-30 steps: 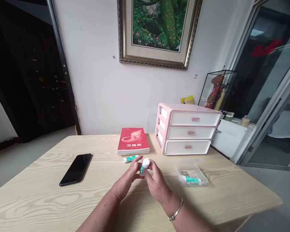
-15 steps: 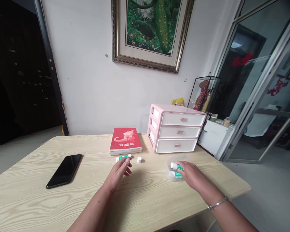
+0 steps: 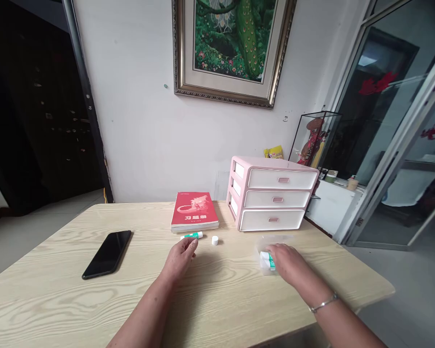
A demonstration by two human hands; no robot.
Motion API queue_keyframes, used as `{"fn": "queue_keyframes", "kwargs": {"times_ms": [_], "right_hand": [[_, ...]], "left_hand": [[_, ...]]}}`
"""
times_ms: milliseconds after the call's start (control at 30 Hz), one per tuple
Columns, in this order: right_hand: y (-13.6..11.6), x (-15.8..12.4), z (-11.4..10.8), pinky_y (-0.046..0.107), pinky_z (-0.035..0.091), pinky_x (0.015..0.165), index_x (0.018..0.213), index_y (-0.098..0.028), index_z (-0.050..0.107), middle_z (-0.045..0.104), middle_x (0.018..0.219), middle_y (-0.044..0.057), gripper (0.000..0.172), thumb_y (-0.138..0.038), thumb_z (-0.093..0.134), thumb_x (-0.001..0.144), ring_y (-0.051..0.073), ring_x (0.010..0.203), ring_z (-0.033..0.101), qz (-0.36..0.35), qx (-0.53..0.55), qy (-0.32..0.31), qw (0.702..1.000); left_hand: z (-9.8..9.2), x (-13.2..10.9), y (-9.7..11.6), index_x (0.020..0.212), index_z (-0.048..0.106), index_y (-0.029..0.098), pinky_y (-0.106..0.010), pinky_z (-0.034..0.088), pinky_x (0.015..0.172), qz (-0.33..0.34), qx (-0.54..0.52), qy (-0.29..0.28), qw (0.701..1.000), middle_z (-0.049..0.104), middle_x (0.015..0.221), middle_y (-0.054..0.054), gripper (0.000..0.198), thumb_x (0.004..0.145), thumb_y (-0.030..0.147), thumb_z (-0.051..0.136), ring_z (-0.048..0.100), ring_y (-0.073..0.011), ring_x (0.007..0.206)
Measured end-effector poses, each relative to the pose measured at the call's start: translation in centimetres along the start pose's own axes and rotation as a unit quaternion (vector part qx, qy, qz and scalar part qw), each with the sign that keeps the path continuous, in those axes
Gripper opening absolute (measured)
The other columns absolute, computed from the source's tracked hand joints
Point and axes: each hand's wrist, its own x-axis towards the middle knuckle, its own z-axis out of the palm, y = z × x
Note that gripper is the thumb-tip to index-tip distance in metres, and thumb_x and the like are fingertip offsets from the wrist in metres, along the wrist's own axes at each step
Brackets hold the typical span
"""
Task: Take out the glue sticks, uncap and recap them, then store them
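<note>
A small clear plastic box (image 3: 268, 272) on the right of the table holds white-and-green glue sticks (image 3: 267, 261). My right hand (image 3: 288, 263) reaches over this box, its fingers bent down onto a glue stick; most of the fingertips are hidden behind the hand. Left of centre, my left hand (image 3: 179, 258) hovers with loosely curled fingers and nothing visible in them. Just beyond it, another glue stick (image 3: 195, 235) lies on its side, partly covered by the fingers. A loose white cap (image 3: 215, 240) stands to the right of that stick.
A red book (image 3: 194, 210) lies behind the loose glue stick. To its right stands a pink-and-white three-drawer unit (image 3: 275, 198), close behind the clear box. A black phone (image 3: 108, 254) rests on the left of the wooden table (image 3: 217, 299), whose right edge drops to the floor.
My right hand has lowered the glue stick into the clear box beside another. My left hand's fingers have drawn closer together. The view has shifted slightly left.
</note>
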Motion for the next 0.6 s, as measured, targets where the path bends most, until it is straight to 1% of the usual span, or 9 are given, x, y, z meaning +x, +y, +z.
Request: {"fn": "queue_keyframes", "kwargs": {"times_ms": [33, 133, 167, 233, 300, 400, 500, 567, 600], "right_hand": [[-1.2, 0.0, -0.3, 0.031, 0.042, 0.077, 0.089, -0.020, 0.071, 0.070, 0.082, 0.009, 0.028, -0.012, 0.044, 0.090, 0.021, 0.081, 0.063, -0.017, -0.001, -0.006, 1.000], [-5.9, 0.2, -0.6, 0.032, 0.044, 0.085, 0.106, -0.020, 0.068, 0.070, 0.097, 0.009, 0.030, -0.019, 0.039, 0.096, 0.022, 0.091, 0.062, -0.051, 0.071, 0.046, 0.995], [-7.4, 0.5, -0.5, 0.032, 0.044, 0.087, 0.108, -0.021, 0.067, 0.070, 0.100, 0.008, 0.031, -0.019, 0.039, 0.096, 0.021, 0.093, 0.062, -0.068, 0.099, 0.051, 0.991], [-10.2, 1.4, 0.4, 0.032, 0.044, 0.091, 0.119, -0.021, 0.062, 0.068, 0.109, 0.008, 0.033, -0.019, 0.040, 0.096, 0.021, 0.099, 0.061, -0.101, 0.137, 0.045, 0.984], [-12.3, 3.0, 1.9, 0.032, 0.044, 0.093, 0.127, -0.020, 0.058, 0.065, 0.116, 0.010, 0.035, -0.018, 0.043, 0.095, 0.022, 0.106, 0.059, -0.099, 0.146, 0.029, 0.984], [-14.2, 5.6, 4.5, 0.033, 0.043, 0.094, 0.132, -0.015, 0.054, 0.063, 0.118, 0.015, 0.039, -0.018, 0.047, 0.093, 0.025, 0.110, 0.058, -0.057, 0.126, -0.003, 0.990], [-15.3, 7.5, 6.8, 0.033, 0.042, 0.093, 0.134, -0.012, 0.052, 0.062, 0.117, 0.017, 0.042, -0.016, 0.048, 0.092, 0.027, 0.110, 0.058, -0.035, 0.100, -0.028, 0.994], [-15.5, 7.8, 7.8, 0.034, 0.042, 0.092, 0.133, -0.013, 0.054, 0.062, 0.115, 0.017, 0.041, -0.015, 0.047, 0.093, 0.027, 0.108, 0.057, -0.041, 0.088, -0.034, 0.995], [-15.5, 7.8, 8.1, 0.034, 0.042, 0.092, 0.132, -0.013, 0.056, 0.063, 0.113, 0.016, 0.040, -0.015, 0.046, 0.093, 0.027, 0.107, 0.057, -0.048, 0.083, -0.035, 0.995]], "left_hand": [[0.0, 0.2, -0.2, 0.104, 0.066, 0.017, -0.033, 0.050, 0.072, 0.007, 0.041, 0.024, 0.999, 0.066, 0.092, -0.007, 0.043, 0.090, 0.053, 0.047, 0.064, -0.0222, 0.082], [-0.1, 0.7, -0.7, 0.110, 0.067, 0.019, -0.037, 0.046, 0.090, 0.062, 0.189, 0.076, 0.977, 0.066, 0.110, -0.010, 0.031, 0.091, 0.034, 0.047, 0.061, -0.0253, 0.103], [-0.1, 0.8, -0.8, 0.115, 0.065, 0.019, -0.037, 0.044, 0.096, 0.081, 0.239, 0.077, 0.965, 0.064, 0.118, -0.010, 0.032, 0.090, 0.026, 0.046, 0.058, -0.0257, 0.111], [0.1, 1.0, -0.9, 0.127, 0.060, 0.019, -0.037, 0.037, 0.105, 0.101, 0.327, 0.059, 0.938, 0.059, 0.130, -0.010, 0.043, 0.086, 0.015, 0.046, 0.051, -0.0256, 0.123], [0.5, 1.3, -1.1, 0.134, 0.054, 0.019, -0.037, 0.034, 0.109, 0.103, 0.390, 0.037, 0.915, 0.055, 0.137, -0.010, 0.050, 0.086, 0.012, 0.044, 0.046, -0.0248, 0.129], [1.2, 1.7, -1.7, 0.142, 0.046, 0.019, -0.040, 0.027, 0.114, 0.095, 0.438, 0.023, 0.894, 0.047, 0.148, -0.009, 0.053, 0.090, 0.013, 0.039, 0.037, -0.0246, 0.138], [1.7, 2.1, -2.2, 0.147, 0.038, 0.018, -0.045, 0.022, 0.115, 0.073, 0.461, 0.007, 0.884, 0.037, 0.154, -0.009, 0.055, 0.092, 0.016, 0.037, 0.028, -0.0267, 0.143], [1.8, 2.3, -2.3, 0.147, 0.037, 0.018, -0.047, 0.022, 0.115, 0.066, 0.466, 0.004, 0.882, 0.038, 0.153, -0.010, 0.053, 0.094, 0.018, 0.036, 0.028, -0.0274, 0.143], [1.8, 2.3, -2.1, 0.146, 0.039, 0.018, -0.046, 0.023, 0.114, 0.066, 0.467, 0.008, 0.882, 0.041, 0.151, -0.012, 0.052, 0.094, 0.020, 0.036, 0.031, -0.0277, 0.141]]}}
